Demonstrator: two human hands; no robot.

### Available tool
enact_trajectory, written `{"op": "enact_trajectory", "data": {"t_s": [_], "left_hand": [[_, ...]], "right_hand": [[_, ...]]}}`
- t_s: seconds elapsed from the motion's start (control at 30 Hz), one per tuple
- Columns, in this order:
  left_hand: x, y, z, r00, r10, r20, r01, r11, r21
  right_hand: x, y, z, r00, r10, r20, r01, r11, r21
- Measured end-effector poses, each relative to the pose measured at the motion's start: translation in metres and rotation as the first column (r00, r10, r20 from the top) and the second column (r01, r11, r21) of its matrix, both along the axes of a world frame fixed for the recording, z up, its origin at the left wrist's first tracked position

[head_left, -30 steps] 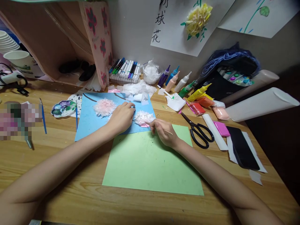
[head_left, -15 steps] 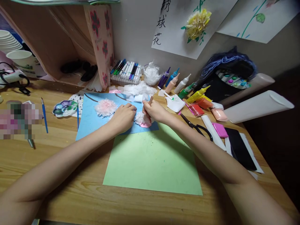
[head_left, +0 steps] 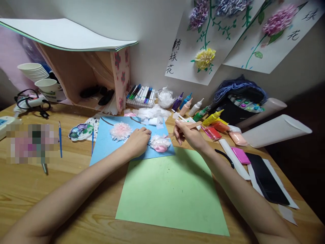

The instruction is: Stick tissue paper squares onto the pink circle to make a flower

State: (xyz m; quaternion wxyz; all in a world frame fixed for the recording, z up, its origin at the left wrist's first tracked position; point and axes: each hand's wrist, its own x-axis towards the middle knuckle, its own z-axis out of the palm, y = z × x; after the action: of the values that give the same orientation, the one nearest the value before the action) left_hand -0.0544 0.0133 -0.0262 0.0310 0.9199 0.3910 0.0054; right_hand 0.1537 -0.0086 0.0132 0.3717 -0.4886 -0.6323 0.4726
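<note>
A blue sheet of paper [head_left: 104, 149] lies on the table, bearing two fluffy flowers. The fuller pale pink flower [head_left: 121, 131] is at its left. Nearer its right edge, a second flower [head_left: 159, 142] has white tufts and a bare pink patch on its front side. My left hand [head_left: 138, 140] rests on the paper between them, palm down, fingers lying on the sheet. To the right of the second flower, my right hand [head_left: 188, 134] grips a flat wooden craft stick [head_left: 194, 125]. Its tip is close to the flower's right side; contact is unclear.
Green paper [head_left: 170, 193] lies in front. White torn tissue [head_left: 153, 113], markers [head_left: 142, 96] and paint bottles [head_left: 186, 106] stand behind. On the right are partly hidden scissors [head_left: 227, 157], clay packs [head_left: 213, 133] and a black phone-like slab [head_left: 266, 179]. A paint palette [head_left: 81, 131] is left.
My right hand has drawn back rightward from the second flower, and the stick has swung from near upright to nearly level. My left hand stays on the paper. The view has tilted upward.
</note>
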Motion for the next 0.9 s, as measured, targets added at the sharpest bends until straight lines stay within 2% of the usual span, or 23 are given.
{"op": "enact_trajectory", "data": {"t_s": [0.13,0.27,0.43,0.67,0.9], "left_hand": [[-0.001,0.001,0.001,1.0,-0.005,0.004,0.005,1.0,-0.01],[-0.001,0.001,0.001,1.0,-0.004,0.0,0.004,1.0,-0.014],[-0.001,0.001,0.0,1.0,-0.005,-0.003,0.005,1.0,-0.012],[0.0,0.001,0.0,1.0,-0.015,-0.001,0.015,1.0,-0.018],[0.0,0.002,-0.001,1.0,-0.018,-0.001,0.018,1.0,-0.01]], "right_hand": [[-0.004,-0.013,-0.009,0.986,0.121,0.118,-0.12,0.993,-0.021],[-0.008,-0.022,-0.023,0.972,0.117,0.204,-0.128,0.991,0.038],[-0.007,-0.022,-0.037,0.979,0.09,0.184,-0.107,0.99,0.086],[-0.005,-0.024,-0.04,0.986,0.073,0.152,-0.091,0.989,0.116],[-0.01,-0.022,-0.039,0.972,0.103,0.213,-0.135,0.98,0.143]]}}
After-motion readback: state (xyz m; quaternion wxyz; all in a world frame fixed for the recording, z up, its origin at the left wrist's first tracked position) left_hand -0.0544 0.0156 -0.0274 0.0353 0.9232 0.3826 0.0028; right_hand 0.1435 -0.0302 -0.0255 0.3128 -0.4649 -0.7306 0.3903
